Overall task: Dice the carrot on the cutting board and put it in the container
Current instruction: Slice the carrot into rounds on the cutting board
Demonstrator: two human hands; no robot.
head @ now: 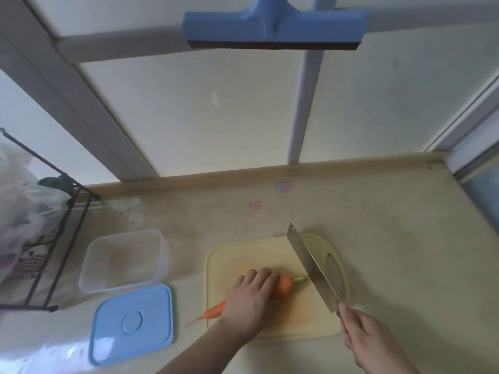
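Note:
A whole orange carrot [285, 286] lies across the pale yellow cutting board [305, 319], its thin tip sticking out past the board's left edge and its green stem end pointing right. My left hand [252, 298] grips the carrot's middle from above and pins it to the board. My right hand [370, 341] holds the handle of a cleaver [310, 265], whose blade stands edge-down just right of the stem end. An empty translucent container [89, 276] sits on the counter left of the board.
The container's blue lid [133, 323] lies flat in front of it. A black wire rack [59, 255] with plastic bags stands at the far left. A blue squeegee [272, 28] hangs against the window above the counter's back edge.

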